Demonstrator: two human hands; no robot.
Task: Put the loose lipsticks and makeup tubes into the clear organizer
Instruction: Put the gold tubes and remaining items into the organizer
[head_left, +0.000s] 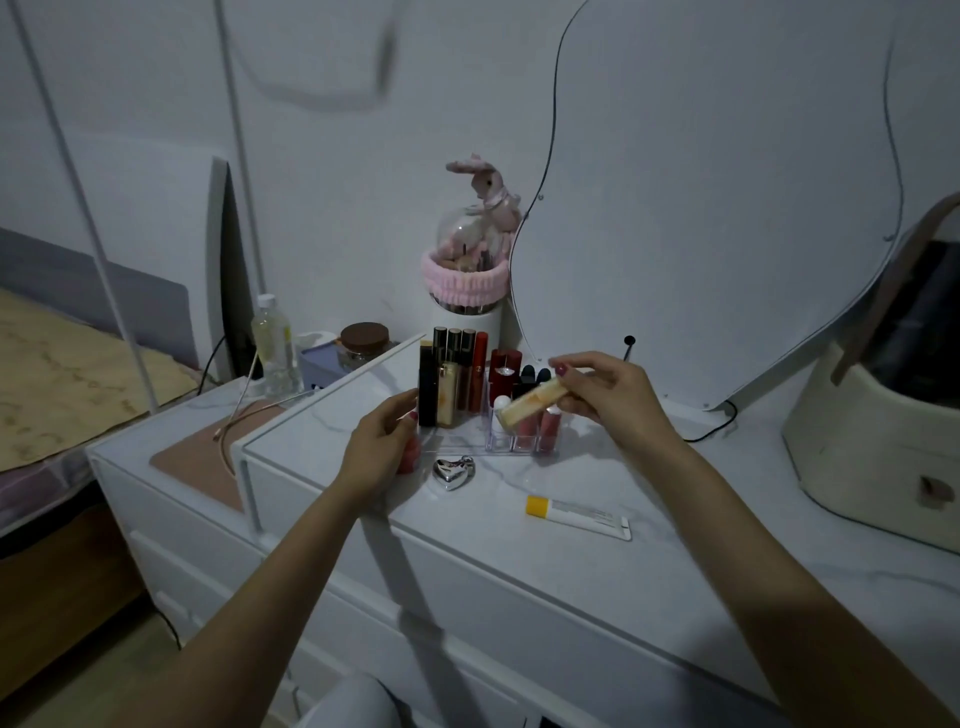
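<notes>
Dim bedroom corner, white dresser top (649, 561) with faint marble veining, wavy-edged mirror (701, 208) leaning on the wall behind; clear organizer (467, 439) standing at the back of the dresser, tall dark and gold tubes upright in its left compartments, red lipsticks in the middle, pink glosses in the front right cells; right hand (608, 389) raised just above the organizer's right side, fingers closed around a cream-coloured makeup tube (530, 404), tilted with its lower end over the front cells; left hand (382, 441) curled against the organizer's left edge, a pink tube (409, 454) half hidden beneath it, grip not clear enough to tell; silver heart-shaped case (453, 472) lying just in front of the organizer; white tube with yellow cap (577, 517) lying flat nearer the front edge, well apart from both hands; cream vanity case (872, 441) far right; pink bunny holder (470, 270) behind the organizer.
</notes>
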